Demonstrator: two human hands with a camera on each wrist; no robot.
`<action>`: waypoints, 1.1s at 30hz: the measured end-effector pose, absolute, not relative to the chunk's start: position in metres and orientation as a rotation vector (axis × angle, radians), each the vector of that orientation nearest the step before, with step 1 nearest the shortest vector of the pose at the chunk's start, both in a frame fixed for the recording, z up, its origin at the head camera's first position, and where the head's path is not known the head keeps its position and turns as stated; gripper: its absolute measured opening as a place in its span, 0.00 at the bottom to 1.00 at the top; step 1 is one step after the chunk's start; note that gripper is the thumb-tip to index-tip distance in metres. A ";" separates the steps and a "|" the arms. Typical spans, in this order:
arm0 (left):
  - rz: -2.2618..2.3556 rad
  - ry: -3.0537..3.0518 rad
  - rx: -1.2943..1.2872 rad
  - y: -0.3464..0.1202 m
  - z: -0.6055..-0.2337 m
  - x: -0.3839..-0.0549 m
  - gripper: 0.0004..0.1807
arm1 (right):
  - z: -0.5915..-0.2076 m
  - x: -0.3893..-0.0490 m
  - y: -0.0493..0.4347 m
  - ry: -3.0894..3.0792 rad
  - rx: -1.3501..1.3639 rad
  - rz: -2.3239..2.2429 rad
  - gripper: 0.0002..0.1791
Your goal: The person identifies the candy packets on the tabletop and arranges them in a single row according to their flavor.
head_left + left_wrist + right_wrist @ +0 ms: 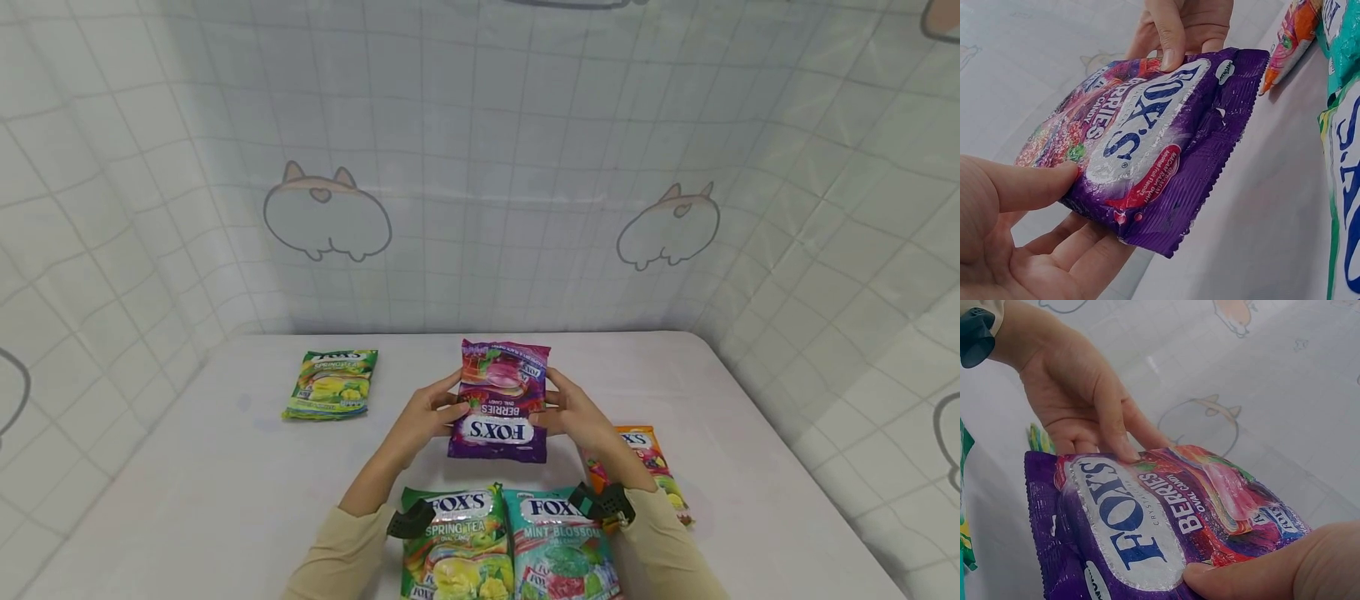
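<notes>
purple packet (pixel 501 402) — glossy, crinkled plastic | white tabletop (pixel 225 475) — smooth | beige sleeves (pixel 339 552) matt cloth

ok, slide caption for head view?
Left hand and right hand hold a purple candy bag upside down over a table bearing two green bags, a teal bag and an orange bag.

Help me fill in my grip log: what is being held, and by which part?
The purple Fox's Berries bag, by its two opposite side edges: left hand and right hand, thumbs on the printed front.
</notes>
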State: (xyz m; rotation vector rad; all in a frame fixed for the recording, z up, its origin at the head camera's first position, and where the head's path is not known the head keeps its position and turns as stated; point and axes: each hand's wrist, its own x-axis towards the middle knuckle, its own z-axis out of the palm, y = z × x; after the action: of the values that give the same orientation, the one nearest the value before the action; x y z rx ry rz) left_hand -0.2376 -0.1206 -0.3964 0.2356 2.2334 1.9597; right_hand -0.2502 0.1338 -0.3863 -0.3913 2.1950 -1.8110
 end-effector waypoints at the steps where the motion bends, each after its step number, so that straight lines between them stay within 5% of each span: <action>1: 1.961 2.232 0.233 -0.120 -0.396 -0.237 0.32 | -0.387 -0.250 0.134 2.198 -0.392 -1.807 0.45; 33: 1.871 2.305 0.181 -0.129 -0.406 -0.240 0.33 | -0.394 -0.251 0.125 2.158 -0.340 -1.775 0.41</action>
State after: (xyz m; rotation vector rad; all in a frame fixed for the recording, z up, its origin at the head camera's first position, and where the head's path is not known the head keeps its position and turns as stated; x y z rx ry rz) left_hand -0.2401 -0.1287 -0.4062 0.1807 2.3046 1.8714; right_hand -0.2510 0.1250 -0.3939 -0.3399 2.1584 -1.7747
